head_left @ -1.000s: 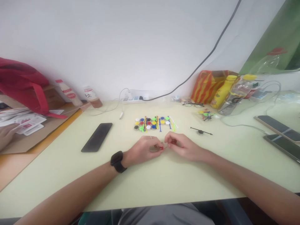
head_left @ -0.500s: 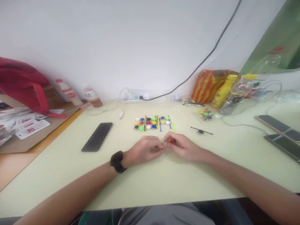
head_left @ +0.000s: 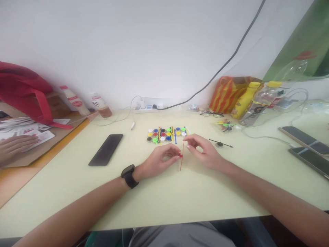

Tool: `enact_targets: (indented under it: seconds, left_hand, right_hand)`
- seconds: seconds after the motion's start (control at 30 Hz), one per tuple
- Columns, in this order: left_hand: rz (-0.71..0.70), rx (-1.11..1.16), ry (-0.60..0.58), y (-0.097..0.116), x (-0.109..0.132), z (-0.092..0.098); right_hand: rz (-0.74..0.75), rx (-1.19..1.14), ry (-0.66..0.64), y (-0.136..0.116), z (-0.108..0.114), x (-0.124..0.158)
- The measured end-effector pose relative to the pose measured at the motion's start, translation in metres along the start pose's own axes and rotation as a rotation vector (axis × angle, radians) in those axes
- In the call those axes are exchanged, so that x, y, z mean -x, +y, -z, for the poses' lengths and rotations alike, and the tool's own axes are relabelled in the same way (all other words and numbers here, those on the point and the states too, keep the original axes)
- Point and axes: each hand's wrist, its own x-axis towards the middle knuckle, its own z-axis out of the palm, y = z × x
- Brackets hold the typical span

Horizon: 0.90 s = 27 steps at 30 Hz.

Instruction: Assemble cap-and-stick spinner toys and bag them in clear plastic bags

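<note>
So, looks like one black spinner (head_left: 219,144) sits put together on the desk (head_left: 144,206), off to the right, and the red spinner (head_left: 181,156) is in the left hand (head_left: 162,160), fingers pinched on its middle with the long stick (head_left: 182,149) sticking out crosswise. Right hand (head_left: 205,153) is just beside it, fingers curled with a narrow gap, nothing visible in them. Loose discs (head_left: 168,138) and sticks (head_left: 175,136) behind suggest plenty left. Left fingers hide part of the red one, too blurry to tell if it's fully joined
</note>
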Motion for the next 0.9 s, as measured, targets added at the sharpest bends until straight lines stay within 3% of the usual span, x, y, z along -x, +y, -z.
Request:
enact_targets:
  seconds: [0.17, 0.27, 0.43, 0.63, 0.9]
  left_hand:
    - [0.028, 0.134, 0.05, -0.0024, -0.0015, 0.002]
    - [0.041, 0.215, 0.053, -0.0031, -0.0022, 0.0029]
    - [0.056, 0.27, 0.067, -0.0042, -0.002, 0.0027]
    - [0.051, 0.27, 0.073, -0.0028, -0.0021, 0.0029]
    - [0.045, 0.266, 0.077, -0.0032, -0.0025, 0.0035]
  right_hand:
    - [0.097, 0.074, 0.015, -0.0039, 0.0015, 0.0049]
    - [0.025, 0.045, -0.04, -0.0065, 0.0015, 0.0056]
    - [-0.166, -0.071, -0.269, -0.006, 0.0077, 0.0003]
    - [-0.138, -0.128, -0.143, -0.0071, 0.0064, -0.004]
    - [-0.174, -0.189, -0.155, -0.008, 0.0007, -0.0021]
